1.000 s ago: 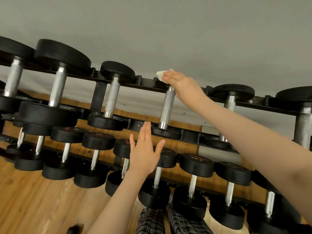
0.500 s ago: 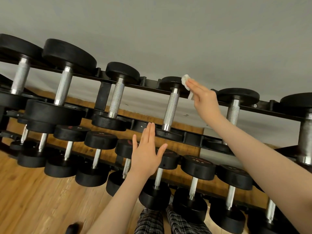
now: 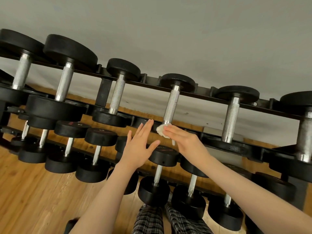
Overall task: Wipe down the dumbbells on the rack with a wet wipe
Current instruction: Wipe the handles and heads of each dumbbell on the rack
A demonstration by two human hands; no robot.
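A black rack (image 3: 152,81) carries rows of black dumbbells with silver knurled handles. My right hand (image 3: 185,141) presses a crumpled white wet wipe (image 3: 162,130) with straight fingers onto the near head of the middle top-row dumbbell (image 3: 171,105), at the bottom of its handle. The wipe hides most of that near head. My left hand (image 3: 138,146) is held up flat just left of the wipe, fingers straight and spread, holding nothing. Its fingertips reach the front rail beside that dumbbell; whether they touch it I cannot tell.
Larger dumbbells (image 3: 65,80) fill the top row to the left, and others (image 3: 231,114) stand to the right. Smaller dumbbells (image 3: 99,144) sit on the lower rows. Wooden floor (image 3: 25,191) lies below left. Plaid trouser legs (image 3: 152,220) show at the bottom.
My right hand has brought the wipe from the far head of the middle dumbbell down to its near head. My left hand has stayed in place, still flat.
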